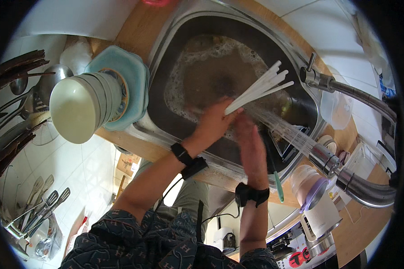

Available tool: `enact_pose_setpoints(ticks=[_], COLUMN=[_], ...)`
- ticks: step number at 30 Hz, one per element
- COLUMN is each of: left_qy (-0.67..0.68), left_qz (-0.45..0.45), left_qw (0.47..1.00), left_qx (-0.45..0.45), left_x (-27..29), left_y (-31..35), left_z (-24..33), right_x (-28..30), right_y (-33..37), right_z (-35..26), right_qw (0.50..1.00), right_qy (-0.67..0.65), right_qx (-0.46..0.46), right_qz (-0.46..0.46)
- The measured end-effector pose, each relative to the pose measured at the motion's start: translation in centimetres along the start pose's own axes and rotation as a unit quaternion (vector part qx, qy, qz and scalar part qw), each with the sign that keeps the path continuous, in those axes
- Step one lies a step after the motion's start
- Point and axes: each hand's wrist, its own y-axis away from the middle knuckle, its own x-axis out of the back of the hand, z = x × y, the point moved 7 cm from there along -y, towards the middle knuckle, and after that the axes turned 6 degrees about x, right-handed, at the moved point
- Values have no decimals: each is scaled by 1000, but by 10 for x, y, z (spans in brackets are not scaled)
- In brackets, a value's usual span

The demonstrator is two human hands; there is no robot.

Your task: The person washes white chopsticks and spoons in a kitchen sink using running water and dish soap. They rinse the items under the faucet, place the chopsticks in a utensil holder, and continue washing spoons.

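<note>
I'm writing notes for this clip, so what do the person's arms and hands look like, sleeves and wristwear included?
The left hand and right hand are ungloved. The left forearm carries a slim black band and a boxy black device; the right has a black strapped device. A thin dark cable runs from each device. The short dark sleeves bear a lighter repeating print.

A light wooden counter surrounds a metal sink set into it at the frame's upper centre. At left, light-blue plates bear a stack of pale bowls; at right sit a clear plastic container and a white vessel with a purple rim.
</note>
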Motion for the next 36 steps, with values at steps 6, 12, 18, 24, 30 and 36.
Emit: enact_pose_setpoints(ticks=[6, 12, 18, 24, 30, 36], left_qy=[-81, -185, -199, -135, 95, 77], left_qz=[-120, -143, -153, -205, -211, -220], left_qw=[989, 972, 967, 969, 973, 972], left_qx=[-3, 1, 44, 33, 1, 31], left_x=[8, -1, -5, -24, -38, -49], left_y=[3, -3, -8, -11, -14, -12], left_z=[-9, -6, -5, 1, 15, 20], right_x=[15, -18, -27, -12, -3, -35], right_y=[-28, -38, -26, -26, -11, -10], right_z=[-107, -97, -104, -92, -97, -88], right_qw=[957, 959, 896, 901, 929, 912], right_qy=[-49, 162, 308, 306, 191, 326], right_qx=[284, 234, 320, 308, 315, 239], right_qz=[-17, 9, 9, 10, 25, -73])
